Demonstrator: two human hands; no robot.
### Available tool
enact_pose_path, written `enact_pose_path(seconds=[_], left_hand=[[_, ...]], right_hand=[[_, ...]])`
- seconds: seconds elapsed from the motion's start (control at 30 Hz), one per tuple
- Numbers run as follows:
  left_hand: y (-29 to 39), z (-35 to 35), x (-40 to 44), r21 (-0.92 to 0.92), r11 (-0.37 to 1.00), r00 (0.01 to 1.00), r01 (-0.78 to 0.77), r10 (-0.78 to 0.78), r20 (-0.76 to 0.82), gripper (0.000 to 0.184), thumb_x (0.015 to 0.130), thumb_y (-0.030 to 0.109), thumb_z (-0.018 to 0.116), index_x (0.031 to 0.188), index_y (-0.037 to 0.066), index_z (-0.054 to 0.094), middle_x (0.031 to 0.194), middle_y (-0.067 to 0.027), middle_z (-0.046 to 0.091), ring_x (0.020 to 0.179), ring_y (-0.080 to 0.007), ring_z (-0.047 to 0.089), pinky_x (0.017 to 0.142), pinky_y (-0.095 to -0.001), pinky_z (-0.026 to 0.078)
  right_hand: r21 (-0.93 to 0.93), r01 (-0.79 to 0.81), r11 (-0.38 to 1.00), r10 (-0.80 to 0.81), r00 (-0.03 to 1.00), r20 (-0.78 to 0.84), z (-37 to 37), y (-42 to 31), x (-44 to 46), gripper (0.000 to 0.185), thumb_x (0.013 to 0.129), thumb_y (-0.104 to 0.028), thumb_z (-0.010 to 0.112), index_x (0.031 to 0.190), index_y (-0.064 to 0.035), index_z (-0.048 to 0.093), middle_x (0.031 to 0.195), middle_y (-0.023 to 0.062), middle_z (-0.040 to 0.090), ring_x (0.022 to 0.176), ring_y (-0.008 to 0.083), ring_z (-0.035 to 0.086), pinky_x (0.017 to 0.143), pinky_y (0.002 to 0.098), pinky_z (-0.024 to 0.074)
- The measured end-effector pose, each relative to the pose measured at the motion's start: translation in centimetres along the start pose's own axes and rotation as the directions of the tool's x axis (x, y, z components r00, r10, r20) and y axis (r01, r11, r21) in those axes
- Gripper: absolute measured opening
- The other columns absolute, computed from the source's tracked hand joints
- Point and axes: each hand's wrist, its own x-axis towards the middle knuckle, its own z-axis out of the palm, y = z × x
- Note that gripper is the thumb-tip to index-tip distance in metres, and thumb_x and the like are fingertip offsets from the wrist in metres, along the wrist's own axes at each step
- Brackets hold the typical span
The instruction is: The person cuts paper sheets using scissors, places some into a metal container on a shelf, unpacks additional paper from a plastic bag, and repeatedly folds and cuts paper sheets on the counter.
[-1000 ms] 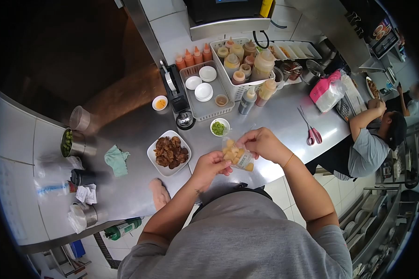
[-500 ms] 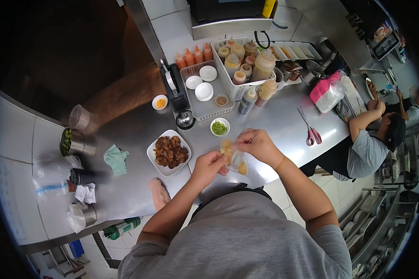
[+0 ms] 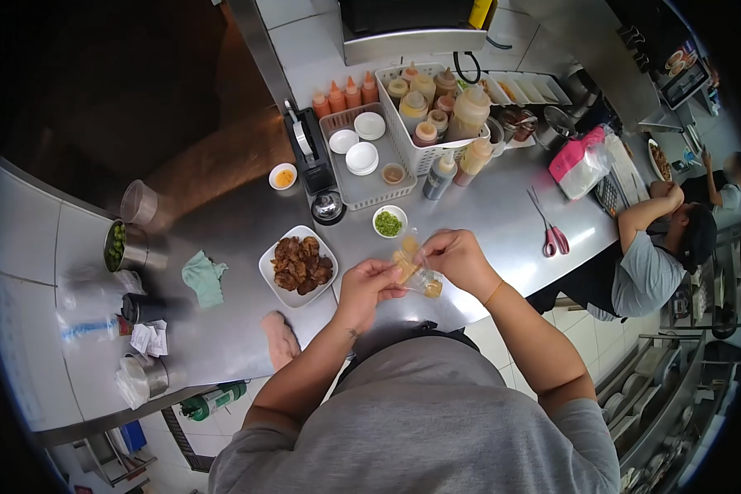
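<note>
A small clear plastic bag (image 3: 429, 285) with yellowish-brown contents hangs between my two hands above the counter's front part. The fingers and thumb of my left hand (image 3: 367, 290) are closed on its left side. My right hand (image 3: 459, 260) pinches its upper right edge. What exactly the bag contains is too small to tell. Just behind the bag stands a white bowl of chopped green onion (image 3: 389, 222). To the left of my left hand is a square white plate (image 3: 295, 302) piled with browned pieces of meat (image 3: 301, 265).
Pink-handled scissors (image 3: 555, 240) lie to the right. Farther back stand a grey tray (image 3: 370, 198) of small dishes, a white basket (image 3: 421, 160) of sauce bottles and a tape dispenser (image 3: 314, 165). A green cloth (image 3: 203, 278) lies left. Another person (image 3: 655, 239) leans at the counter's right.
The bag has shifted and twisted slightly between my fingers, its top now standing higher. My left hand has moved slightly left and my right hand slightly right.
</note>
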Motion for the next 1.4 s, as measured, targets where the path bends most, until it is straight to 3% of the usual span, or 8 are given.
enact_pose_path(seconds=[0.4,0.67,0.87,0.97,1.07,1.2,1.27,1.4], left_hand=[[-4.5,-1.4,1.5,0.319,0.847,0.887,-0.425,0.46,-0.04,0.008,0.084,-0.002,0.066,0.089,0.001,0.06,0.086,-0.009,0.067,0.07,-0.012,0.062,0.067,-0.0253,0.052],[-3.6,-1.7,1.4,0.139,0.913,0.914,-0.383,0.396,-0.089,0.012,0.089,0.006,0.064,0.098,0.0,0.061,0.088,-0.007,0.067,0.079,-0.012,0.062,0.074,-0.027,0.051],[-2.3,-1.9,1.7,0.188,0.961,0.979,-0.202,0.193,0.066,0.023,0.097,0.021,0.055,0.109,0.001,0.061,0.097,-0.0046,0.064,0.089,-0.011,0.059,0.079,-0.0262,0.048],[-2.3,-1.9,2.1,0.174,0.96,0.975,-0.22,0.214,0.056,0.026,0.098,0.027,0.051,0.106,0.004,0.061,0.096,-0.0022,0.063,0.087,-0.01,0.057,0.081,-0.0247,0.045],[-3.2,-2.6,2.9,0.057,0.969,0.971,-0.24,0.239,0.026,0.025,0.099,0.028,0.05,0.105,0.006,0.059,0.095,-0.0009,0.062,0.087,-0.01,0.056,0.08,-0.0256,0.045],[-2.6,-4.8,4.5,-0.155,0.932,0.945,-0.326,0.325,-0.036,0.022,0.1,0.025,0.048,0.109,0.007,0.055,0.096,-0.0012,0.06,0.09,-0.0125,0.057,0.079,-0.0288,0.048],[1.0,-5.7,5.2,-0.098,0.881,0.863,-0.462,0.423,-0.275,0.021,0.1,0.021,0.047,0.114,0.007,0.052,0.098,-0.0026,0.058,0.09,-0.0145,0.058,0.078,-0.0314,0.05],[4.5,-17.7,14.2,0.422,0.765,0.663,-0.487,0.638,-0.391,0.023,0.093,0.009,0.052,0.114,0.006,0.057,0.105,-0.0089,0.062,0.092,-0.0174,0.061,0.082,-0.0305,0.049]], right_hand=[[-0.291,-0.041,0.956,0.099,0.977,0.189,0.4,-0.2,0.4,0.016,0.07,-0.011,0.076,0.082,-0.0002,0.073,0.071,0.0123,0.068,0.061,0.0166,0.059,0.064,0.0293,0.0494],[-0.105,-0.108,0.989,0.098,0.99,-0.1,0.3,-0.6,0.7,0.016,0.07,-0.013,0.07,0.076,0.0016,0.069,0.065,0.0136,0.063,0.056,0.0215,0.058,0.06,0.0324,0.0495],[-0.218,0.079,0.973,-0.058,0.993,0.102,0.5,-0.7,0.1,0.016,0.076,-0.012,0.064,0.083,0.002,0.06,0.069,0.0111,0.061,0.056,0.0182,0.058,0.056,0.0335,0.048],[-0.255,0.089,0.963,-0.092,0.996,-0.002,0.5,-1.3,0.1,0.008,0.083,-0.007,0.056,0.088,0.0,0.055,0.07,0.0034,0.058,0.056,0.0132,0.054,0.055,0.0278,0.0462],[0.226,-0.188,0.956,0.239,0.944,-0.225,0.4,-3.0,0.0,0.008,0.088,-0.01,0.05,0.091,-0.0026,0.052,0.071,0.0058,0.057,0.052,0.0134,0.052,0.051,0.028,0.0467],[0.527,-0.023,0.849,0.215,0.927,-0.307,-0.3,-2.1,0.4,0.009,0.088,-0.011,0.05,0.093,-0.0041,0.05,0.071,0.0062,0.057,0.048,0.0115,0.05,0.044,0.0254,0.0432],[0.575,-0.02,0.818,0.224,0.932,-0.285,-0.8,-2.0,-0.1,0.009,0.087,-0.01,0.05,0.094,-0.0041,0.05,0.072,0.0069,0.058,0.048,0.0115,0.05,0.044,0.0253,0.0434],[0.544,-0.038,0.838,0.195,0.953,-0.234,-1.6,0.1,-1.1,0.009,0.087,-0.01,0.05,0.095,-0.0045,0.05,0.073,0.0081,0.059,0.05,0.0128,0.052,0.046,0.0263,0.0451]])
